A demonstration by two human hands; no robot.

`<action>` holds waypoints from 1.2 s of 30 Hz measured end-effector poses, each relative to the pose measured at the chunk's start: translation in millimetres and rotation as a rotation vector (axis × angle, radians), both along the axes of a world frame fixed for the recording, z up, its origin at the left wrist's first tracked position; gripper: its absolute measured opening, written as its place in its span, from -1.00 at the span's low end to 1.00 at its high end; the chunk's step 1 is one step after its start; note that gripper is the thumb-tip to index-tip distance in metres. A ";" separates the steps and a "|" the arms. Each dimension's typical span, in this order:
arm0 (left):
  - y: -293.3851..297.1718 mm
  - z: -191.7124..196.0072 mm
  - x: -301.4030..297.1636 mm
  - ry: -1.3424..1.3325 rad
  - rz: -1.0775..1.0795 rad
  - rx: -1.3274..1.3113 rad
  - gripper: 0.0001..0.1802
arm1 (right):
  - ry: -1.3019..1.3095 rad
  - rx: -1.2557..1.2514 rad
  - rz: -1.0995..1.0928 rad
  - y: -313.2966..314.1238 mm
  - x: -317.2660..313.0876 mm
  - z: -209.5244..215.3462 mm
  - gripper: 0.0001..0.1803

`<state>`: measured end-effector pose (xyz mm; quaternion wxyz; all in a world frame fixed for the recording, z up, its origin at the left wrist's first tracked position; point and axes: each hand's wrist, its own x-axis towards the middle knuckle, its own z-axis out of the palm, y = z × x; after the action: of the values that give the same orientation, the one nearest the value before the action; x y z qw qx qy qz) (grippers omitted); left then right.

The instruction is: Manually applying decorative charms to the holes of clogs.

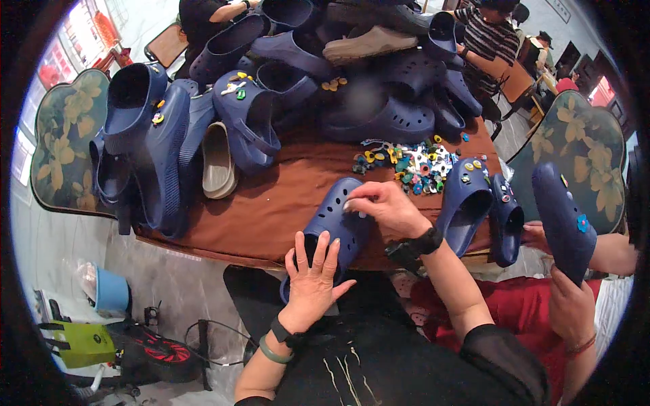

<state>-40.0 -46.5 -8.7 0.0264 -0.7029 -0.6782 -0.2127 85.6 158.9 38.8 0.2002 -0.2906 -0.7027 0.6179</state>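
Observation:
A navy blue clog (pixel 347 238) with rows of holes in its upper lies at the table's front edge, toe pointing away from me. My left hand (pixel 311 284) rests over its heel opening, fingers spread and stretched out. Above the toe, my right hand (pixel 391 211) pinches thumb and forefinger together beside the holes; whatever small thing is between the fingertips I cannot make out. Beyond it lies a heap of small colourful shoe charms (pixel 413 166). To the right stand a navy clog (pixel 466 206) and a narrower one (pixel 506 220), both bearing charms.
A neighbouring person's hands hold a navy clog (pixel 565 213) with a blue flower charm at the right. Many clogs (pixel 162 145) pile up along the left and back of the brown-covered table (pixel 264 216). A beige clog (pixel 219 162) stands among them. A blue bucket (pixel 112 289) is on the floor.

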 end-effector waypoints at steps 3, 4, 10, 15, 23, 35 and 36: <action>2.1 -2.4 1.2 -0.006 -0.024 0.021 0.16 | -0.041 0.330 0.162 6.7 -25.1 -9.0 -0.78; 1.5 -2.8 1.0 -0.006 -0.017 0.018 0.16 | -0.040 0.328 0.169 4.6 -31.5 -6.9 -0.78; 0.8 -5.1 1.9 -0.066 0.018 0.016 0.12 | -0.110 0.326 0.084 2.2 -42.2 -9.7 -0.84; -0.1 -7.6 -0.1 -0.075 0.021 0.027 0.09 | 0.004 0.760 0.058 -12.1 -36.5 -21.2 -0.90; 2.4 -8.7 -1.9 -0.059 0.013 0.011 0.08 | -0.052 1.025 0.060 -25.2 -31.0 -16.2 -0.92; -0.6 -7.8 -1.8 -0.046 0.002 -0.020 0.11 | -0.135 1.033 -0.178 49.4 -11.0 -36.7 -0.86; -1.0 -7.4 -2.2 -0.040 0.004 -0.022 0.10 | -0.260 1.151 -0.251 67.1 -5.9 -40.8 -0.88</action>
<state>-42.2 -47.6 -16.1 0.0055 -0.6975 -0.6823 -0.2190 79.7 225.9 -2.0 0.3094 -0.2893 -0.9032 0.0693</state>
